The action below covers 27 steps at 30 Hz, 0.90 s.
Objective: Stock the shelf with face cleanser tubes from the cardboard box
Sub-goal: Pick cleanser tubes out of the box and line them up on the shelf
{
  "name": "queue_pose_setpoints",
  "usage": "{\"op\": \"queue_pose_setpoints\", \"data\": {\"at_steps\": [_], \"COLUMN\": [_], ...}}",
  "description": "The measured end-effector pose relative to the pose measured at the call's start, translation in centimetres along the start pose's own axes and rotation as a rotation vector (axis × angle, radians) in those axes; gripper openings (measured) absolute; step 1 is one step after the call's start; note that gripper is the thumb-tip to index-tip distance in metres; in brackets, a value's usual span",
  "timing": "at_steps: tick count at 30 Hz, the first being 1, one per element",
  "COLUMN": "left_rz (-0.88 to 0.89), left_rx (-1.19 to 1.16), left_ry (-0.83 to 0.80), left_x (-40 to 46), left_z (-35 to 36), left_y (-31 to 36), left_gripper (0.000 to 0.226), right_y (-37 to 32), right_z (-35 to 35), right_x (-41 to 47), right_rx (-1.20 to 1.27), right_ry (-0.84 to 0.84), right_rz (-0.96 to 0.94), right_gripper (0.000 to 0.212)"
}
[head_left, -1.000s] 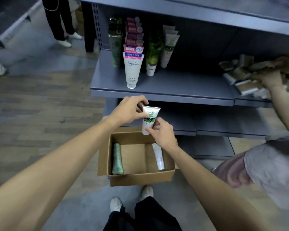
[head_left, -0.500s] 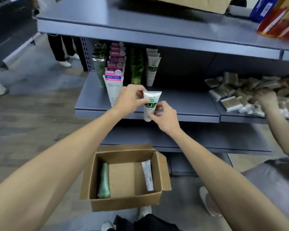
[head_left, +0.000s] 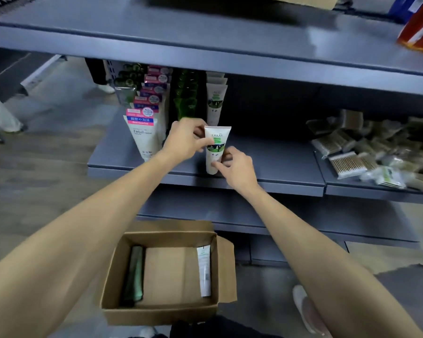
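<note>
Both hands are holding a white cleanser tube (head_left: 216, 148) upright, cap down, on the grey shelf (head_left: 274, 164): left hand (head_left: 185, 140) pinching its upper part, right hand (head_left: 232, 167) pinching its lower part, above the cardboard box (head_left: 161, 311).

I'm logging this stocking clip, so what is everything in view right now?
held cleanser tube: one, white with green print, upright, cap down at the shelf front
cardboard box: one, brown, open, on the floor
boxed tubes: dark green at left wall, white at right wall
shelved tube rows: dark green, pink-topped white, green, white
cotton swab packs: pile, tan, shelf right
left hand: pinches tube's upper part
right hand: pinches tube's lower part
</note>
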State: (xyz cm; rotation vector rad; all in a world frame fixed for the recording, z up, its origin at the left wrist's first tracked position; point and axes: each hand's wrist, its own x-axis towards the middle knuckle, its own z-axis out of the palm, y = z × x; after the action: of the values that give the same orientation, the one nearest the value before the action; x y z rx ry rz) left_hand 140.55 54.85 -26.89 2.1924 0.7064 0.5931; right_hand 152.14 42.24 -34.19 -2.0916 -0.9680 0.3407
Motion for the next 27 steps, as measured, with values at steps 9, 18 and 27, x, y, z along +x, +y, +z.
{"op": "queue_pose_setpoints", "data": {"at_steps": [9, 18, 27], "left_rz": [-0.061, -0.076, -0.069], "left_rx": [-0.039, 0.089, 0.156], "left_ry": [0.065, 0.309, 0.357], "left_x": [4.0, 5.9, 8.7], "left_z": [1.5, 4.3, 4.7], "left_y": [-1.3, -1.9, -1.7], "left_gripper": [0.021, 0.016, 0.014], "right_y": [0.4, 0.0, -0.4], "right_z": [0.5, 0.3, 0.4], "right_x": [4.3, 8.1, 11.2], "right_rx": [-0.069, -0.099, -0.140], "right_ry": [0.006, -0.018, -0.024], "right_rz": [-0.041, -0.011, -0.025], "right_gripper": [0.026, 0.028, 0.032]}}
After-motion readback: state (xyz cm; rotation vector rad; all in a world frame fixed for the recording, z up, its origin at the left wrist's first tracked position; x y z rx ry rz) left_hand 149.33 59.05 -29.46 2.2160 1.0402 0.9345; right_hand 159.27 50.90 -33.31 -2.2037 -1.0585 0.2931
